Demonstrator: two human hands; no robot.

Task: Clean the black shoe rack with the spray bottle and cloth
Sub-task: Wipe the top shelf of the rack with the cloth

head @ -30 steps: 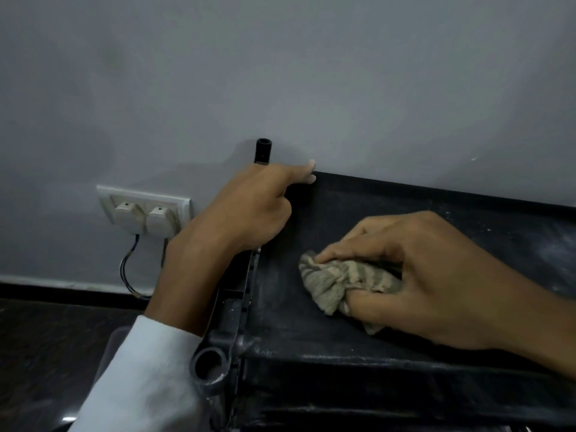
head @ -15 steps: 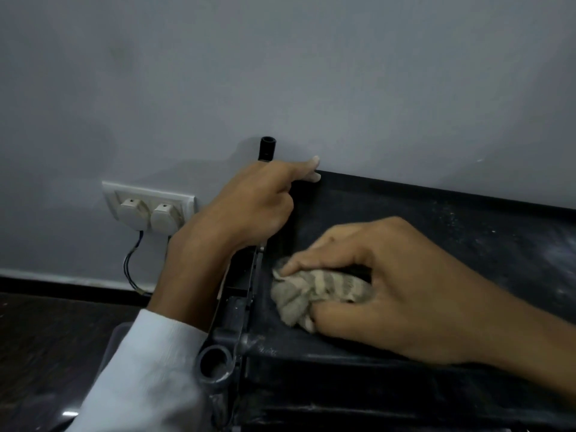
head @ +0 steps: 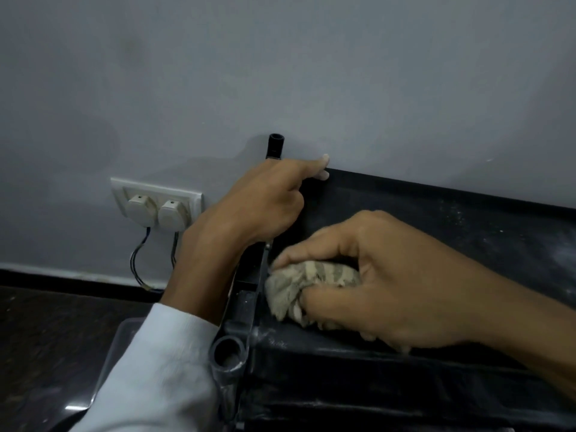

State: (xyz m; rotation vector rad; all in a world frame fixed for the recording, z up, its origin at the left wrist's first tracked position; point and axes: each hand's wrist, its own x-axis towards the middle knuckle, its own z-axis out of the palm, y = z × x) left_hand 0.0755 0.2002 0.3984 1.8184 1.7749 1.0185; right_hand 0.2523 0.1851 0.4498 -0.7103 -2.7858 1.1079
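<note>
The right hand [head: 396, 275] is bunching the soft cloth [head: 296, 285] tight on the stiff rack [head: 452, 232]; the left hand [head: 249, 213] is clasping its left edge, probably steadying something light.

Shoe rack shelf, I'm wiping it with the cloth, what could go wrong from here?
The cloth in the right hand is at the shelf's left edge, so dust may get pushed into the open post socket.
The wall outlet with two plugs sits left of the shoe rack, and spray could drift onto it.
Pale dust at the right may be missed.
</note>
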